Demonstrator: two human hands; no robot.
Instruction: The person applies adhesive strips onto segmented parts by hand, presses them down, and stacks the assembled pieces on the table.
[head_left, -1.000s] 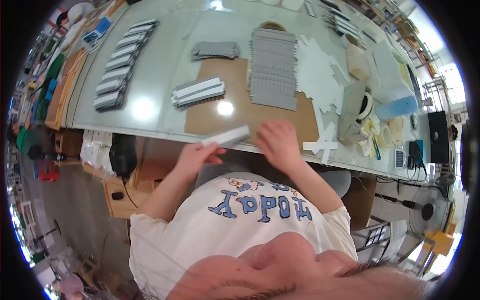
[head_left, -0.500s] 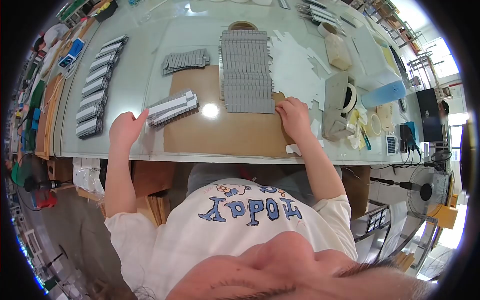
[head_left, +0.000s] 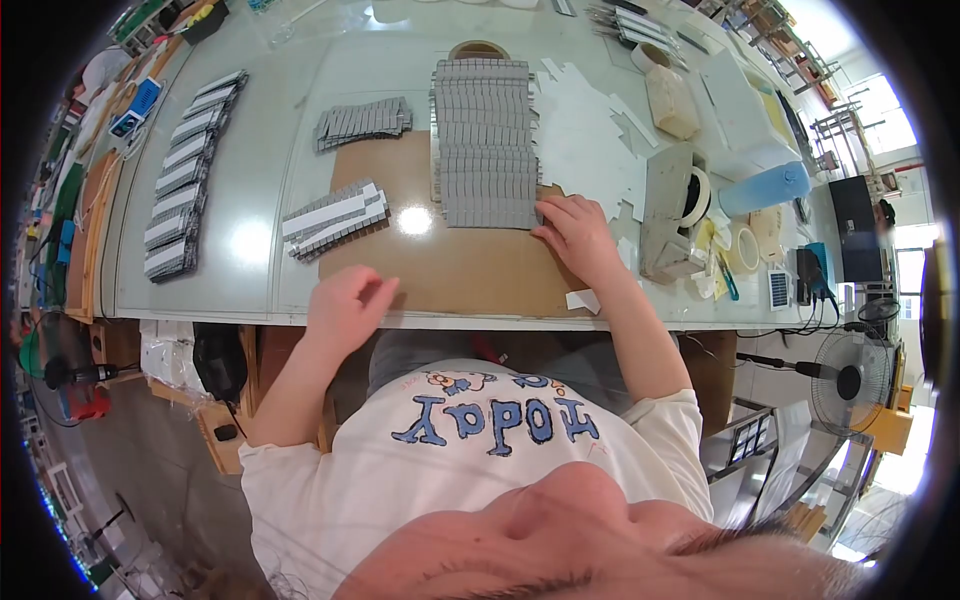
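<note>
A tall block of grey toothed strips [head_left: 487, 150], laid in rows, lies on a brown board [head_left: 450, 270]. My right hand [head_left: 580, 240] is at the block's lower right corner, thumb and fingers closed on the end of the nearest grey strip. Over the board's lower left edge is my left hand [head_left: 348, 308], fingers loosely bent and thumb apart, with nothing visible in it. Just above it lies a small bundle of grey and white strips [head_left: 335, 218]. Another bundle of grey strips [head_left: 362, 123] sits farther back.
A long row of grey and white strip bundles [head_left: 195, 175] lies at the left. White paper pieces [head_left: 590, 135] spread right of the block, near a tape dispenser [head_left: 672, 215] and a blue bottle [head_left: 766, 188]. A tape roll [head_left: 478, 49] stands behind the block.
My left hand has moved right and toward me, away from the small bundle's left end to the board's lower edge. My right hand stays at the block's corner, its fingers closer in.
</note>
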